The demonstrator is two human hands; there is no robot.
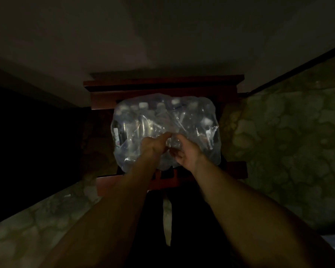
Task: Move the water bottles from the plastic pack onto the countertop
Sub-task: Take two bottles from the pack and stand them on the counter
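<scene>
A clear plastic pack (143, 120) of several water bottles with white caps (142, 105) lies on a dark red wooden chair (162, 82) in dim light. Both hands are on the top of the pack near its front middle. My left hand (155, 143) pinches the plastic film with its fingertips. My right hand (186, 153) has its fingers curled into the crumpled film right beside it. The bottles are still inside the wrap, blurred by the film.
A mottled stone countertop runs on the right (290, 144) and on the left front (39, 223). A pale wall (162, 35) rises behind the chair. The floor under the chair is dark.
</scene>
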